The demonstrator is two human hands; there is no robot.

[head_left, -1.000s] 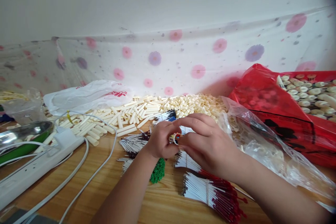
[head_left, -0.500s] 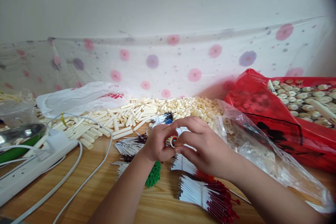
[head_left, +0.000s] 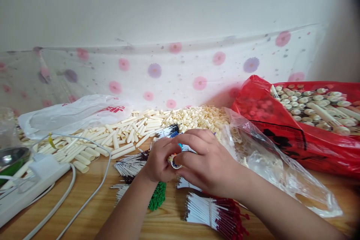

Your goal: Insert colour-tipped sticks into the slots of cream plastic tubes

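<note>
Pale pieces (head_left: pixel 320 114) fill the red bag (head_left: pixel 309 153); left of it, left hand's (head_left: pixel 159 161) wrapped round a tube (head_left: pixel 170 160), mouth facing camera; right hand (head_left: pixel 208 161) half-curled, grip unclear.

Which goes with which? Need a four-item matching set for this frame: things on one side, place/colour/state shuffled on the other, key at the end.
Things
1. Left hand
2. Red bag
3. Power strip
4. Banded bundle nearest the bottom edge

Descriptions
A. White, at the left edge of the picture
B. White at one end, dark red at the other
C. Closed around a small white-rimmed piece
D. On the right, pale pieces showing at its opening

Pairs: 1-C, 2-D, 3-A, 4-B
</note>
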